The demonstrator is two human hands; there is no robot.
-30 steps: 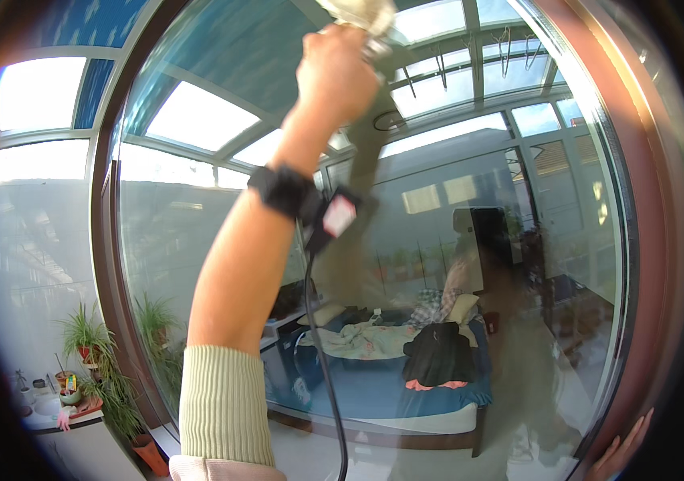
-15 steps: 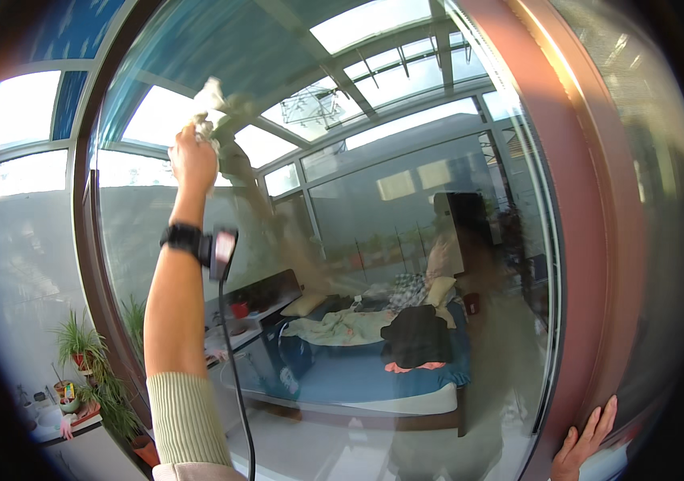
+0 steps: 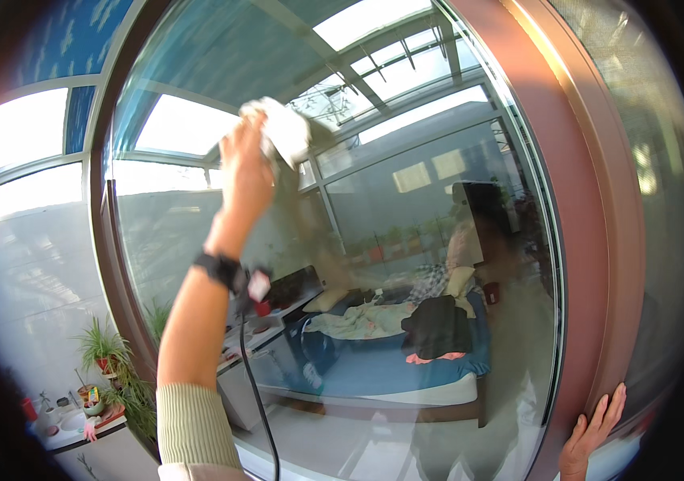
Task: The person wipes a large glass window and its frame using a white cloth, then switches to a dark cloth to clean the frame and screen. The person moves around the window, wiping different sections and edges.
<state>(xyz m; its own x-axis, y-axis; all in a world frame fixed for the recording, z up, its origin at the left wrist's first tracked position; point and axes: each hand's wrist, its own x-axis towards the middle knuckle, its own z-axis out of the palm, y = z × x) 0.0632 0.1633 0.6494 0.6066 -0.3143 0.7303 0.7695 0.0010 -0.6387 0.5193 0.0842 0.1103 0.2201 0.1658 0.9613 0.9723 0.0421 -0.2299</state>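
My left hand [image 3: 247, 172] is closed on a white cloth [image 3: 284, 132], pressed against or close to the upper left part of a large glass pane [image 3: 173, 240]. Motion smears the cloth and the fingertips somewhat. A black wrist strap [image 3: 220, 268] with a small device and a dangling black cable [image 3: 255, 401] is on that arm, above a green ribbed cuff [image 3: 196, 425]. Low on the right, my right hand [image 3: 590, 433] rests with fingers stretched out on the reddish-brown window frame [image 3: 586, 240], holding nothing.
Through the glass show a bed with a blue cover [image 3: 366, 373], dark folded clothing [image 3: 438, 327] and a desk; reflections overlie them. Left of the frame, potted plants [image 3: 101, 345] and small items stand on a white cabinet [image 3: 109, 453]. A mesh screen [image 3: 638, 96] lies at right.
My left hand has moved the cloth rightward across the upper glass, and the cloth looks more spread. The right hand stays on the frame. The view has shifted slightly.
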